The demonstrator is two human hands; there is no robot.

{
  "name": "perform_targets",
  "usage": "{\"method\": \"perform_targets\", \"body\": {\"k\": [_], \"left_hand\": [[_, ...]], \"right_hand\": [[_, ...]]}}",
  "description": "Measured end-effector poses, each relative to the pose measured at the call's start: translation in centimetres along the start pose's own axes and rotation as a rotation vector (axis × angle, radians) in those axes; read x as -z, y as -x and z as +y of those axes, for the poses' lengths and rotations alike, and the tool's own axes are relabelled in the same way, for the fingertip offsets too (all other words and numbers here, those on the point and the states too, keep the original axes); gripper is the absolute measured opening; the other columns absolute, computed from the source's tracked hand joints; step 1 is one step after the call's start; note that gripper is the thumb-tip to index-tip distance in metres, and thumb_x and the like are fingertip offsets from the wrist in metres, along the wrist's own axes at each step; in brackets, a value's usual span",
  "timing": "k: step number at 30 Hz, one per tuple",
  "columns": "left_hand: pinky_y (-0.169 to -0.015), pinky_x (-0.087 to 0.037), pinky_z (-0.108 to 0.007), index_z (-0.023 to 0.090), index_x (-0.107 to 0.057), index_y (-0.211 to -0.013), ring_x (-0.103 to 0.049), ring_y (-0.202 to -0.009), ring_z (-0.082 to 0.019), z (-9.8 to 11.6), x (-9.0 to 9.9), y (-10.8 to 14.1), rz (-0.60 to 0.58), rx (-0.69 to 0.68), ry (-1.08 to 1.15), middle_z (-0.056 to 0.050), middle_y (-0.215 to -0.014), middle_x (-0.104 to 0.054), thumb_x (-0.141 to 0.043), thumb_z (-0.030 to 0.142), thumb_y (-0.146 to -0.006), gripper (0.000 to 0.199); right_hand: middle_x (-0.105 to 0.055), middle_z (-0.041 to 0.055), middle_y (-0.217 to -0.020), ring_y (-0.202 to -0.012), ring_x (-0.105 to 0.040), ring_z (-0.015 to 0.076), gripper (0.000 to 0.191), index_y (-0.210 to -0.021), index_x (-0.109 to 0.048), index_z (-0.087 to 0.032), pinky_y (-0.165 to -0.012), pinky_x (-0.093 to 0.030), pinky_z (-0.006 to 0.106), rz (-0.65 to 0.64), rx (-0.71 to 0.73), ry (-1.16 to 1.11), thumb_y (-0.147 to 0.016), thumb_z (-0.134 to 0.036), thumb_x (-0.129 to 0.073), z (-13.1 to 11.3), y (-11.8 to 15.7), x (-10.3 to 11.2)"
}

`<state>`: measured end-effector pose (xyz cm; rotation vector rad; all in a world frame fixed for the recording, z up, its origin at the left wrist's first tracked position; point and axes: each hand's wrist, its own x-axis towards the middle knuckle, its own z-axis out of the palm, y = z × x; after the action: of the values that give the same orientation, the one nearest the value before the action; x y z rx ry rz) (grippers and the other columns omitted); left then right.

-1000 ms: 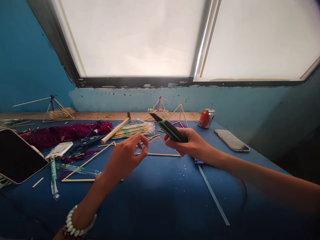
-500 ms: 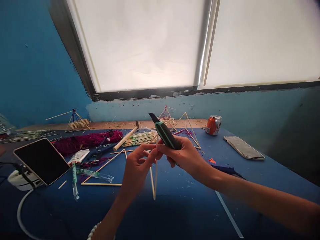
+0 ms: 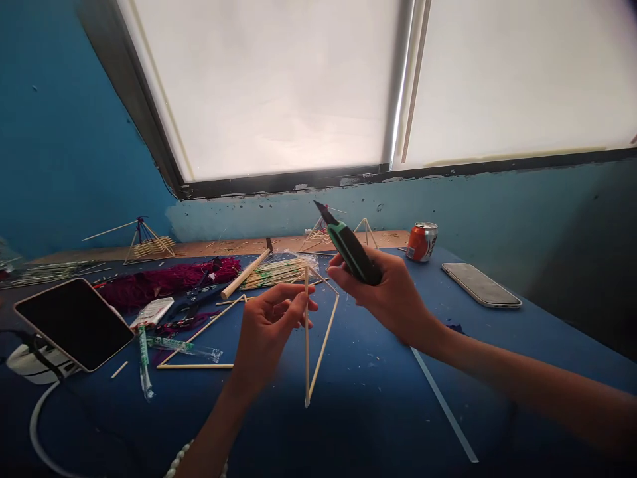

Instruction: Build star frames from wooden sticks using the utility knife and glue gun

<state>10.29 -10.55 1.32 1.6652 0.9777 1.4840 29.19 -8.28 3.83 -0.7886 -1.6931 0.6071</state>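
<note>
A triangular frame of thin bamboo sticks (image 3: 323,348) is pinched near its top by the fingers of the left hand (image 3: 266,332), and is held upright with its lower tip pointing down toward the blue-covered table (image 3: 378,411). A green-and-black utility knife (image 3: 352,253) is clasped in the right hand (image 3: 385,292) and raised with its blade angled up and away, so that the two hands are kept near each other but apart, with no stick touched by the blade. A flat stick triangle (image 3: 194,366) is laid on the table to the left.
</note>
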Motion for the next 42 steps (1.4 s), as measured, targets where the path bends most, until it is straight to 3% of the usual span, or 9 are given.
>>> {"method": "perform_targets", "body": {"k": [11,18,27,33,38,42], "left_hand": [[-0.057,-0.058,-0.023,0.017,-0.075,-0.088,-0.065,-0.056,-0.011,0.4,-0.7,0.4,-0.031,0.011,0.032,-0.001,-0.071,-0.071,-0.071,0.036,-0.088,0.019],[-0.059,-0.057,-0.024,0.017,-0.073,-0.088,-0.064,-0.055,-0.01,-0.5,-0.2,0.7,-0.047,0.015,0.029,-0.001,-0.074,-0.07,-0.069,0.037,-0.09,0.02],[-0.06,-0.057,-0.026,0.017,-0.072,-0.087,-0.063,-0.055,-0.011,-0.4,0.1,0.9,-0.024,0.023,0.01,-0.001,-0.076,-0.07,-0.068,0.038,-0.09,0.021],[-0.058,-0.055,-0.023,0.018,-0.073,-0.085,-0.064,-0.064,-0.013,-0.5,1.1,0.4,0.088,-0.017,-0.076,-0.004,-0.083,-0.073,-0.069,0.039,-0.087,0.022],[-0.051,-0.051,-0.02,0.019,-0.074,-0.084,-0.056,-0.059,-0.01,-0.4,2.1,-0.4,0.221,-0.072,-0.126,-0.005,-0.089,-0.075,-0.071,0.04,-0.082,0.021],[-0.049,-0.048,-0.02,0.018,-0.075,-0.087,-0.052,-0.054,-0.01,0.3,2.0,-2.0,0.218,-0.065,-0.206,-0.004,-0.079,-0.072,-0.072,0.042,-0.081,0.025]], "right_hand": [[-0.047,-0.0061,-0.062,-0.056,-0.039,0.0083,0.014,-0.078,-0.06,-0.018,-0.053,-0.033,0.024,-0.017,0.131,0.063,-0.088,-0.028,-0.063,-0.3,-0.3,-0.7],[-0.043,-0.0068,-0.063,-0.057,-0.036,0.0084,0.01,-0.075,-0.055,-0.019,-0.052,-0.03,0.025,-0.06,0.085,0.06,-0.082,-0.022,-0.062,0.4,-0.4,-0.9],[-0.044,-0.005,-0.065,-0.06,-0.038,0.0095,0.013,-0.072,-0.051,-0.019,-0.056,-0.032,0.026,0.018,0.093,0.125,-0.081,-0.022,-0.06,1.0,-2.1,-0.1],[-0.051,-0.0027,-0.065,-0.058,-0.043,0.0112,0.019,-0.079,-0.055,-0.019,-0.055,-0.031,0.027,-0.176,-0.109,0.289,-0.088,-0.035,-0.057,3.6,-1.5,2.0],[-0.06,0.0004,-0.074,-0.062,-0.051,0.0135,0.017,-0.095,-0.061,-0.017,-0.057,-0.034,0.026,-0.235,-0.231,0.442,-0.082,-0.029,-0.059,6.4,-1.3,3.1],[-0.065,0.0056,-0.078,-0.068,-0.058,0.0187,0.032,-0.098,-0.064,-0.017,-0.058,-0.034,0.028,-0.528,-0.369,0.647,-0.089,-0.047,-0.057,7.7,-2.0,2.8]]}}
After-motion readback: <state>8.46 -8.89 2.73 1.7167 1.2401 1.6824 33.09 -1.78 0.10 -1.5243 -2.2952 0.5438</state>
